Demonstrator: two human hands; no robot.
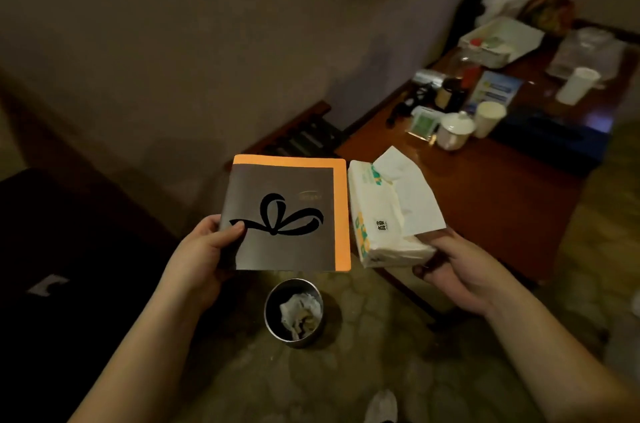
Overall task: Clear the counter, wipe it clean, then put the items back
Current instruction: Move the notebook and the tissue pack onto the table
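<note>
Holding two things up over the little metal bin [294, 313] on the floor: my left hand [201, 260] pinches the grey-and-orange booklet [287, 214] at its left edge, thumb on the cover, and my right hand [457, 266] grips the tissue pack [384, 214] from underneath, fingers curled round its near end. The wooden counter [485, 187] sits beyond and right of the bin, far end crowded with cups [489, 117] and a lidded white pot [455, 130].
</note>
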